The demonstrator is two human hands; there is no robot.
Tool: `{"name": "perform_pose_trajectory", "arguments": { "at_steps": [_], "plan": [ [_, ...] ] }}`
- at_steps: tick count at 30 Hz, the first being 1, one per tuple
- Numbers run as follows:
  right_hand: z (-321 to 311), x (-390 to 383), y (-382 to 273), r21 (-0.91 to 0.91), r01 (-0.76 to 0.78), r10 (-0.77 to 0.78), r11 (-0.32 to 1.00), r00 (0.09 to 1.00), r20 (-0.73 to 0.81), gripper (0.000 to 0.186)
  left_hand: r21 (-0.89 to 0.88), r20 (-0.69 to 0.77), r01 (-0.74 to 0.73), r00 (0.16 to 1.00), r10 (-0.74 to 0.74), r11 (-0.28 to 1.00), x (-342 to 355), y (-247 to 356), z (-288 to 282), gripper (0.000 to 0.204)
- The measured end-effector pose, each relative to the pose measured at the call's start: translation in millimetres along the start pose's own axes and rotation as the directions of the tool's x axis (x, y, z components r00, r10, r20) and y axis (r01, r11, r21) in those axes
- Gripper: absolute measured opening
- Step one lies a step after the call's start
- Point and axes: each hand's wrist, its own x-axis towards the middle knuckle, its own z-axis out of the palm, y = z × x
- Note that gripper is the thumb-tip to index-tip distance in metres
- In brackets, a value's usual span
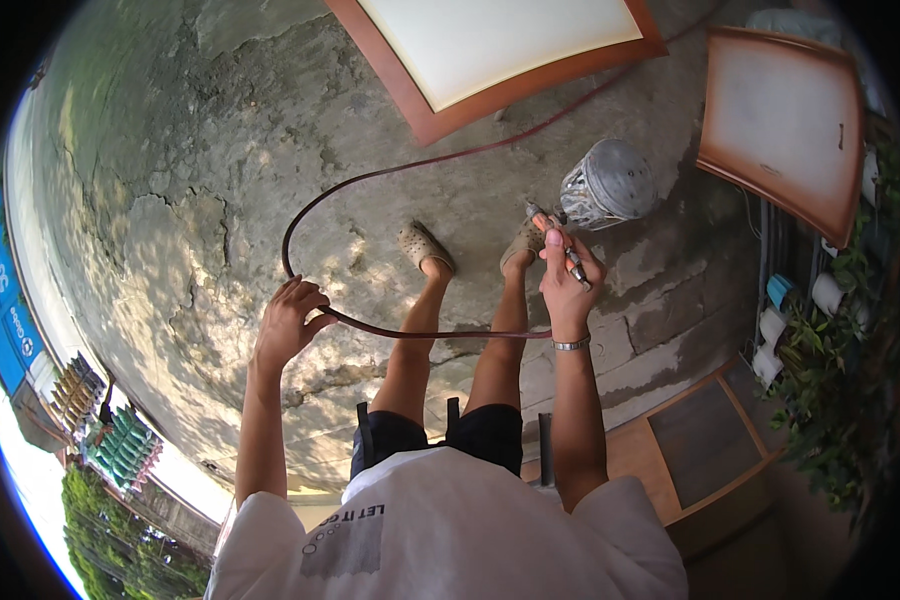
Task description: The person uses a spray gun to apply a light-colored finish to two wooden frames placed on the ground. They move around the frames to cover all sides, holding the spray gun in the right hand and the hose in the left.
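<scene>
Rough, patchy concrete (240,140) covers the ground here, cracked and flaking, with dappled sun on the left side and a damp-looking darker stretch on the right. Closest to the camera is a white T-shirt (470,530) with a grey print, then dark shorts (493,430) below it.

Left hand (292,318) is mostly closed, fingers curled over a dark red hose (420,333) with the thumb along the side. Right hand (570,285) has a closed grip on what looks like a small spray gun (542,222), orange and metal, nose pointing up and away, out in front of the right leg. There's a metal band (571,345) on that wrist. One run of hose sags across the legs between the hands, but I can't tell how it joins the gun. From the left hand the rest loops out over the concrete toward the big panel.

Further down, tan clogs (420,245) on both feet. Just past the gun is a streaky grey bucket (610,180); can't tell if that round top is a lid or its base.

Beyond that: a big white panel with a reddish-brown border (400,70), and off to the right a smaller brown-edged door (785,130) with a handle, near some leafy plants (850,350). Way out left you get a blue banner (15,320), stacked packs (125,445) and green trees (110,520).
</scene>
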Motion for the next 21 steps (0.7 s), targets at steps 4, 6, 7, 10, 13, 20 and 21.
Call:
{"name": "perform_pose_trajectory", "arguments": {
  "at_steps": [4, 6, 7, 10, 13, 20, 21],
  "plan": [
    [20, -31, -7, -0.092, 0.089, -0.079, 0.992, 0.991, 0.107, 0.021, -0.012, 0.020, 0.018, 1.000, -0.018, 1.000, -16, -20, -2, 0.030],
    [28, -44, -18, 0.019, 0.063, -0.066, 0.998, 0.982, 0.177, 0.020, -0.018, 0.040, 0.040, 0.998, -0.039, 0.999, -21, -27, -3, 0.030],
    [32, -48, -25, 0.075, 0.047, -0.062, 0.996, 0.976, 0.211, 0.020, -0.026, 0.038, 0.048, 0.998, -0.047, 0.999, -23, -29, -4, 0.030],
    [37, -47, -39, 0.087, 0.146, -0.159, 0.985, 0.971, 0.177, 0.018, -0.028, 0.034, 0.056, 0.998, -0.055, 0.998, -25, -26, -7, 0.029],
    [31, -20, -46, 0.035, 0.215, -0.218, 0.976, 0.970, 0.107, 0.018, -0.016, 0.025, 0.046, 0.999, -0.046, 0.999, -19, -15, -9, 0.028],
    [-39, 89, -36, -0.093, 0.013, -0.023, 0.996, 0.994, -0.103, 0.036, -0.066, -0.011, 0.029, 0.999, -0.030, 0.997, 20, 33, -10, 0.028],
    [-51, 105, -34, -0.102, -0.008, -0.006, 0.995, 0.992, -0.128, 0.039, -0.059, -0.006, 0.027, 1.000, -0.028, 0.998, 28, 41, -9, 0.028]
  ]
}}
